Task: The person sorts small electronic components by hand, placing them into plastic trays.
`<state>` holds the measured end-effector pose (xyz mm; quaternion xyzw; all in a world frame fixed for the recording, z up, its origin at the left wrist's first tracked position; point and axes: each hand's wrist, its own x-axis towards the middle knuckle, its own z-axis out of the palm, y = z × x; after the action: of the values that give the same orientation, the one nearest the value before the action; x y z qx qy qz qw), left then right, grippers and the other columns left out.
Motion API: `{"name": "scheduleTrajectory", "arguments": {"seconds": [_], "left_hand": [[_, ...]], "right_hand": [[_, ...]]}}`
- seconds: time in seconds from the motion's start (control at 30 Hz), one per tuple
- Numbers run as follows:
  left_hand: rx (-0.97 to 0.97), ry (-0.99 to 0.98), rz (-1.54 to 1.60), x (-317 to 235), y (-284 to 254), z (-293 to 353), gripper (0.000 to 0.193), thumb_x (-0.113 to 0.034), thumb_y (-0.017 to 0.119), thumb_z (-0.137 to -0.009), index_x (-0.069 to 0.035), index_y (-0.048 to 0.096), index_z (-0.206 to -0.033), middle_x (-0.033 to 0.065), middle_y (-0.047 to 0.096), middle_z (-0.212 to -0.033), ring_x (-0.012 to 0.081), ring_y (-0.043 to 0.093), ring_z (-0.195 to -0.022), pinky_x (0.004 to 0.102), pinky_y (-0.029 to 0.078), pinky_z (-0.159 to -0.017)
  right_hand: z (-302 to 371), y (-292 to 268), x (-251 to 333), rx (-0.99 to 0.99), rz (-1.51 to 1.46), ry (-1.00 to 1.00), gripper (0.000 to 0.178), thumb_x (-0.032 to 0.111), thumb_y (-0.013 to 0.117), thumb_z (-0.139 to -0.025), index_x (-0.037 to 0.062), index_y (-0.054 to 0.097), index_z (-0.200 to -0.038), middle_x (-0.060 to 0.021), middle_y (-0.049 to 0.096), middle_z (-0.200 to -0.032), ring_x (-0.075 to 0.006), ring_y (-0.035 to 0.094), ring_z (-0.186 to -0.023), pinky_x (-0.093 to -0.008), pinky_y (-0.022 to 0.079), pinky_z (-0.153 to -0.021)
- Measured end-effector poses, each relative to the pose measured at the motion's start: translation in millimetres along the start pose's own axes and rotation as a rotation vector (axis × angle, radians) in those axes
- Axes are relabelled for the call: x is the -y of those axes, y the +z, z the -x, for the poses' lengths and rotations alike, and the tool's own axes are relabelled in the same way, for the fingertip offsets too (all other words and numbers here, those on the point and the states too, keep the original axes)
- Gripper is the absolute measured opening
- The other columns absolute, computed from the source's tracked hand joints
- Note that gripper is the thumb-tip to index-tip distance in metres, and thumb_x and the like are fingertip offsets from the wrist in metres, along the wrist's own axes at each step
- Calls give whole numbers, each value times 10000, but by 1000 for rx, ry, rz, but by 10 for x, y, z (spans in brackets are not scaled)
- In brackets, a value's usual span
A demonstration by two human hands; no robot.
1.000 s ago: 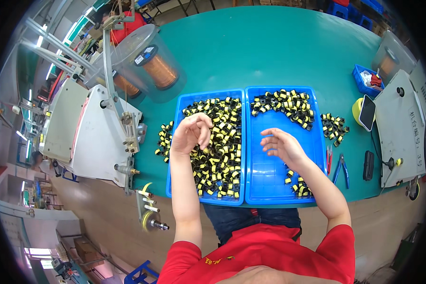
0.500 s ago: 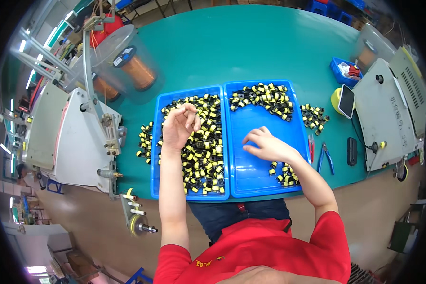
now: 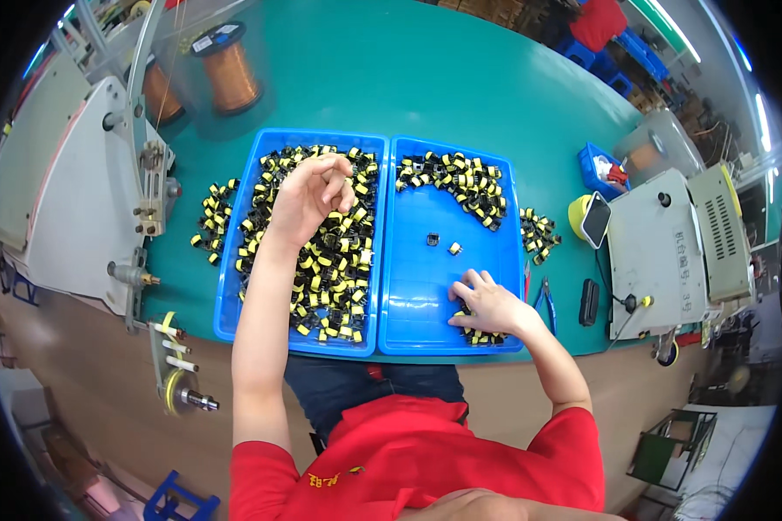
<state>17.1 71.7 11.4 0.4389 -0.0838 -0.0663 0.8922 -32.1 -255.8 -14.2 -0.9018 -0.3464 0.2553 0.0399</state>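
Small black bobbins wound with yellow tape (image 3: pixel 334 291) fill the left blue tray (image 3: pixel 381 260). Above them hovers my left hand (image 3: pixel 313 198), its fingers curled in toward the palm; whatever it may hold is hidden. My right hand (image 3: pixel 488 306) reaches into the near right corner of the right blue tray (image 3: pixel 417 300), fingers apart, over a small heap of bobbins (image 3: pixel 482 337) that it partly covers. Two single bobbins lie mid-tray, a dark one (image 3: pixel 433 239) and a yellow-taped one (image 3: pixel 455 248). More bobbins (image 3: pixel 460 182) are piled along the tray's far side.
Loose bobbins lie on the green table beside the left tray (image 3: pixel 213 221) and the right tray (image 3: pixel 539 234). Blue-handled pliers (image 3: pixel 546 302), a black case (image 3: pixel 589 301) and a phone on a yellow stand (image 3: pixel 595 219) are at right. Machines (image 3: pixel 69 208) flank the table; copper wire spools (image 3: pixel 226 74) stand far left.
My right hand has moved nearer, from mid-tray to the near heap. Two single bobbins now show in the area it was over. My left hand stays curled above its tray; the whole view has shifted.
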Motion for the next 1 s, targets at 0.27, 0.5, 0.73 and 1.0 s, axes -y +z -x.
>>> {"name": "scheduleTrajectory", "arguments": {"seconds": [0.27, 0.5, 0.73, 1.0], "left_hand": [[-44, -31, 5, 49, 18, 4, 257, -244, 446, -864, -19, 569, -842, -5, 346, -502, 180, 524, -547, 261, 399, -545], [-136, -5, 24, 30, 14, -4, 255, -229, 426, -869, -21, 569, -831, -10, 372, -500, 170, 518, -541, 258, 395, -543], [-102, 30, 53, 45, 74, 24, 259, -237, 437, -874, -18, 567, -823, -12, 362, -498, 167, 519, -541, 257, 393, -539], [-53, 6, 19, 113, 83, 19, 282, -322, 503, -852, -54, 577, -806, -28, 377, -508, 155, 544, -569, 268, 410, -567]], "right_hand": [[-434, -123, 112, -470, 121, 72, 479, 348, 616, -812, 157, 456, -1221, -124, 451, -1144, -290, 469, -1049, -403, 451, -800], [-450, -101, 84, -267, 147, 46, 380, 335, 573, -855, 138, 502, -1173, -93, 471, -1186, -298, 486, -1067, -406, 395, -906], [2, -168, 89, -128, -23, 177, 543, 468, 634, -779, 106, 502, -1161, -132, 466, -1153, -340, 485, -1069, -439, 436, -897], [70, -114, 236, 52, 43, 198, 771, 392, 756, -639, 142, 380, -1263, -146, 423, -1162, -350, 469, -1087, -473, 484, -846]]}}
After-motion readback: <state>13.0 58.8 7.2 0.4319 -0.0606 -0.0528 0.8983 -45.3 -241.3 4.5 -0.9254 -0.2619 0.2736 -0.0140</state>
